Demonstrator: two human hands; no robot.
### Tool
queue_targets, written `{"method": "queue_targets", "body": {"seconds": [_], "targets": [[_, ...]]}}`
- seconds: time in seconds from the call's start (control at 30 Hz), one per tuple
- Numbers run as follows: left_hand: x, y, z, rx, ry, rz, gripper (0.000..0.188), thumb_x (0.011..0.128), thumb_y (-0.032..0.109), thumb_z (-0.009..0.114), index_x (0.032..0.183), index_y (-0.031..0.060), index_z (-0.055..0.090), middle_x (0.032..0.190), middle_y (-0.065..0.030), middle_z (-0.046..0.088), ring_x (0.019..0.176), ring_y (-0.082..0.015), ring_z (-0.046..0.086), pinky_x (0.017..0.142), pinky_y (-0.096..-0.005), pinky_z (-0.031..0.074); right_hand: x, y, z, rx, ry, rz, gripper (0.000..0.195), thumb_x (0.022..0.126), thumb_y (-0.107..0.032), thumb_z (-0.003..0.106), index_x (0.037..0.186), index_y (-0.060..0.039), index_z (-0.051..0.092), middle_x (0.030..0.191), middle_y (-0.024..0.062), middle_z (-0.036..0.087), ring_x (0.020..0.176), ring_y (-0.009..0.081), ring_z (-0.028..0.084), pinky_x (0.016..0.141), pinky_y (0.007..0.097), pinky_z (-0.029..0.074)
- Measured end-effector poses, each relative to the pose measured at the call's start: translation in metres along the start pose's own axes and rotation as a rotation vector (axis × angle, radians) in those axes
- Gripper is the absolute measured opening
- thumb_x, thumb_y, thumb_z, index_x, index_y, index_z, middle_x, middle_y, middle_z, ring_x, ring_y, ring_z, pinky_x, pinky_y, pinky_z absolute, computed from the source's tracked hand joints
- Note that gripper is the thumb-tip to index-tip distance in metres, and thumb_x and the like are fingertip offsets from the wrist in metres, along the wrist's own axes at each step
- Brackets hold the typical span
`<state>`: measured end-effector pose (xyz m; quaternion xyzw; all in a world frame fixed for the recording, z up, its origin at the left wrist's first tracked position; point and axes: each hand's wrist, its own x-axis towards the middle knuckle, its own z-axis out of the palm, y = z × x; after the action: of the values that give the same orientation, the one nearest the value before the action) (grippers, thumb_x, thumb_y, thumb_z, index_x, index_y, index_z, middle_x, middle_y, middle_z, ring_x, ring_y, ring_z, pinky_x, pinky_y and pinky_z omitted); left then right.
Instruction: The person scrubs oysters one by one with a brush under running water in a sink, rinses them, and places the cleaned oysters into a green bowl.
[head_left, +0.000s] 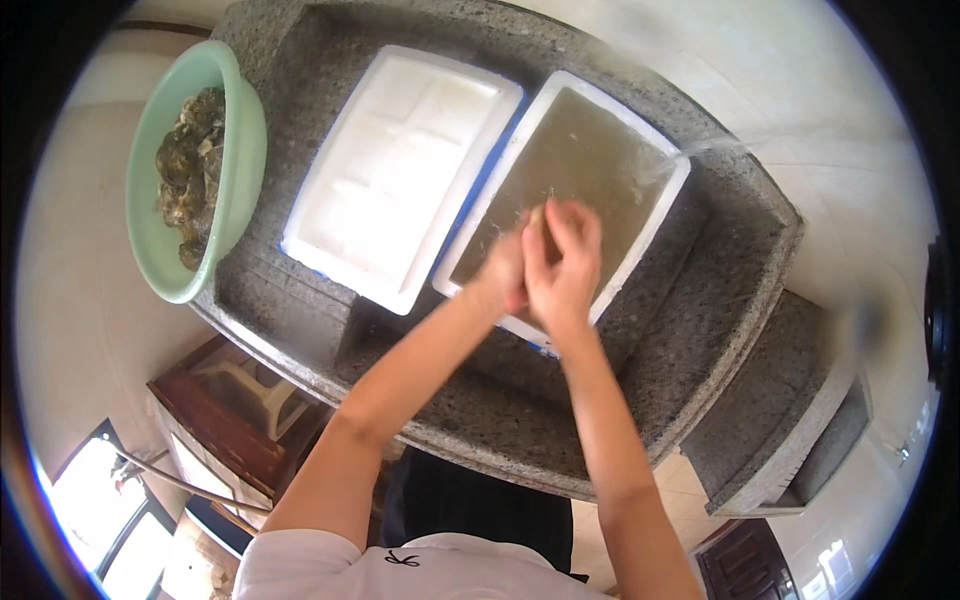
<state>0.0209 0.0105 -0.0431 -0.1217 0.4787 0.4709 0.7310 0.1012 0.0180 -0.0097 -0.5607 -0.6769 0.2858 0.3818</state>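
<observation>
My left hand (504, 270) and my right hand (570, 259) are close together above a white foam box (474, 244) filled with murky, brownish water (577, 150). Both hands are blurred, and their fingers curl toward each other. A small pale yellowish patch shows between them, but I cannot tell whether it is an object or a finger. The palms are hidden from me. Beside the box, to its left, lies a white rectangular foam lid or shallow foam box (390, 172) with blue edging. A light green plastic basin (244, 150) at the far left holds several rough, dark shells (191, 172), which look like oysters.
All this stands in or on a grey stone sink (720, 300) with a raised rim and a ribbed section at left. A clear streak like water meets the box's far right corner. A stone ledge (757, 382) lies at right; a dark wooden piece of furniture (217, 405) at lower left.
</observation>
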Motion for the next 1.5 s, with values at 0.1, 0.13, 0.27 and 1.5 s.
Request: {"method": "queue_targets", "body": {"seconds": [0.1,0.13,0.27,1.5], "targets": [[0.000,-0.007,0.007,0.049,-0.059,0.061,0.044,0.100,0.041,0.036,0.120,0.0050,0.052,0.111,-0.0100,0.059,0.100,-0.0204,0.056,0.081,-0.0366,0.048,0.045,0.017,-0.001,0.100,-0.101,0.234,0.029,0.085,-0.022,0.065,0.104,-0.0015,0.066,0.113,0.0173,0.055,0.098,0.0314,0.059,0.081,0.0390,0.049],[-0.008,0.001,0.015,0.075,-0.001,0.025,0.043,0.101,0.040,0.036,0.119,0.0050,0.053,0.109,-0.0099,0.059,0.099,-0.0205,0.057,0.082,-0.0364,0.049,0.042,0.020,0.001,0.047,-0.075,0.166,0.028,0.084,-0.022,0.065,0.105,-0.0024,0.067,0.112,0.0172,0.055,0.098,0.0318,0.059,0.083,0.0393,0.048],[-0.009,0.007,0.005,-0.079,-0.150,0.002,0.044,0.101,0.040,0.034,0.123,0.0057,0.050,0.118,-0.0096,0.056,0.106,-0.0219,0.055,0.090,-0.0365,0.047,0.001,-0.001,-0.002,0.085,-0.023,-0.021,0.029,0.083,-0.023,0.066,0.106,-0.0043,0.067,0.112,0.0167,0.056,0.098,0.0329,0.059,0.085,0.0406,0.049],[-0.012,0.006,0.021,-0.234,-0.475,0.095,0.059,0.098,0.047,0.034,0.136,0.0029,0.038,0.137,-0.0165,0.045,0.127,-0.0290,0.044,0.106,-0.0384,0.038,0.027,-0.008,-0.031,0.198,-0.188,-0.071,0.033,0.080,-0.015,0.070,0.109,0.0003,0.065,0.116,0.0150,0.056,0.106,0.0267,0.057,0.092,0.0404,0.045]]}}
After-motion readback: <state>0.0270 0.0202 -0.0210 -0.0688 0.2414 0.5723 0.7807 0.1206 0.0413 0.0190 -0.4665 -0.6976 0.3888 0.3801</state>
